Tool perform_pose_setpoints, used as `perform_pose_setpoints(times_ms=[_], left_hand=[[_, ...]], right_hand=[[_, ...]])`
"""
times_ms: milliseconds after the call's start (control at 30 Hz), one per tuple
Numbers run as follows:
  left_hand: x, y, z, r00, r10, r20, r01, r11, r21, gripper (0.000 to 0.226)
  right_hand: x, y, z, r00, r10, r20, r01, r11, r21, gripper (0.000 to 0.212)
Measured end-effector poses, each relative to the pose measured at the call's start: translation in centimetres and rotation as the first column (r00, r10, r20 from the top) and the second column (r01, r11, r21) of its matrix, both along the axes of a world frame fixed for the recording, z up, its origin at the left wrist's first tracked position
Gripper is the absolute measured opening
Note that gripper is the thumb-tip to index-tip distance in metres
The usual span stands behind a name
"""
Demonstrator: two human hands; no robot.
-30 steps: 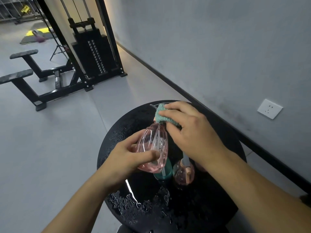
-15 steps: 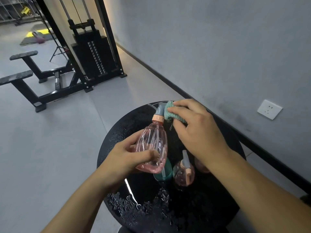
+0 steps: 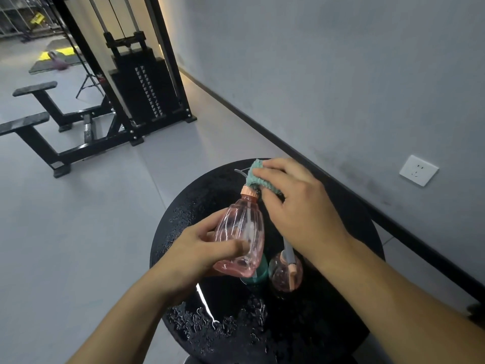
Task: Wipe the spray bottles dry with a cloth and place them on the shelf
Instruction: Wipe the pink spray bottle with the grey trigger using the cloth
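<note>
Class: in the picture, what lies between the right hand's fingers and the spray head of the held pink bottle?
In the head view, the teal cloth lies there: the right hand presses it over the head of the pink bottle.

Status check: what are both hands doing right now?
Left hand grips pink bottle. Right hand presses teal cloth on its sprayer. Two bottles wait on wet table.
</note>
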State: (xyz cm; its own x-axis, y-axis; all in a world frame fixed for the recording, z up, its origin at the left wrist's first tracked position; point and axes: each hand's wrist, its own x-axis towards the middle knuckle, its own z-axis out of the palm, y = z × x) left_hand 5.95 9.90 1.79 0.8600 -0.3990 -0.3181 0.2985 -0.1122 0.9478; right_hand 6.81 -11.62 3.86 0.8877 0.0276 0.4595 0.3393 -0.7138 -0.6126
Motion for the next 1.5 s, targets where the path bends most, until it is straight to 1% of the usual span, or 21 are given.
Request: perform_pose_setpoints(times_ms=[67,200,367,500,667,800,867,1000,1200,1367,1433,1500], left_hand=[[0.0,0.1,0.0,1.000,0.006,0.003,-0.006,1.000,0.006,0.064],[0.1,0.3,0.0,1.000,0.016,0.010,-0.016,1.000,0.001,0.066],[0.2,-0.1,0.0,0.998,0.044,0.036,-0.043,0.999,-0.027,0.063],[0.1,0.0,-0.1,0.996,0.076,0.050,-0.075,0.997,-0.038,0.060],[0.6,0.3,-0.1,0.991,0.126,0.055,-0.122,0.991,-0.062,0.061],[0.4,0.1,0.2,0.994,0.086,0.073,-0.082,0.995,-0.054,0.059],[0.4,0.1,0.2,0.993,0.087,0.079,-0.084,0.996,-0.042,0.061],[0.6,0.7,0.2,0.988,0.136,0.077,-0.132,0.990,-0.058,0.062],[0.4,0.2,0.4,0.991,0.103,0.086,-0.101,0.994,-0.036,0.067],[0.5,0.4,0.4,0.989,0.127,0.069,-0.125,0.991,-0.041,0.064],[0.5,0.5,0.3,0.991,0.114,0.065,-0.112,0.993,-0.035,0.063],[0.5,0.5,0.1,0.993,0.102,0.062,-0.100,0.994,-0.035,0.066]], right_hand=[[0.1,-0.3,0.0,1.000,-0.018,-0.011,0.018,1.000,0.001,0.037],[0.6,-1.4,0.3,0.993,-0.118,-0.021,0.119,0.993,0.025,0.035],[0.1,-0.9,0.1,0.998,-0.052,-0.023,0.052,0.999,0.012,0.037],[0.0,-0.9,0.1,0.996,-0.064,-0.060,0.066,0.998,0.018,0.034],[-0.2,-0.6,-0.1,0.994,-0.037,-0.101,0.038,0.999,0.011,0.033],[-0.1,-0.8,0.1,0.997,-0.067,-0.040,0.070,0.995,0.064,0.035],[-0.1,-0.9,0.1,0.997,-0.061,-0.043,0.065,0.995,0.075,0.035],[-0.2,-0.9,-0.2,0.994,-0.030,-0.104,0.035,0.999,0.038,0.031],[-0.2,-0.8,-0.1,0.999,-0.040,-0.035,0.042,0.997,0.061,0.036],[-0.2,-0.8,-0.3,0.996,-0.040,-0.077,0.042,0.999,0.019,0.033],[-0.1,-0.8,-0.3,0.996,-0.042,-0.077,0.047,0.997,0.060,0.032],[0.0,-0.8,-0.1,0.997,-0.048,-0.058,0.056,0.987,0.149,0.031]])
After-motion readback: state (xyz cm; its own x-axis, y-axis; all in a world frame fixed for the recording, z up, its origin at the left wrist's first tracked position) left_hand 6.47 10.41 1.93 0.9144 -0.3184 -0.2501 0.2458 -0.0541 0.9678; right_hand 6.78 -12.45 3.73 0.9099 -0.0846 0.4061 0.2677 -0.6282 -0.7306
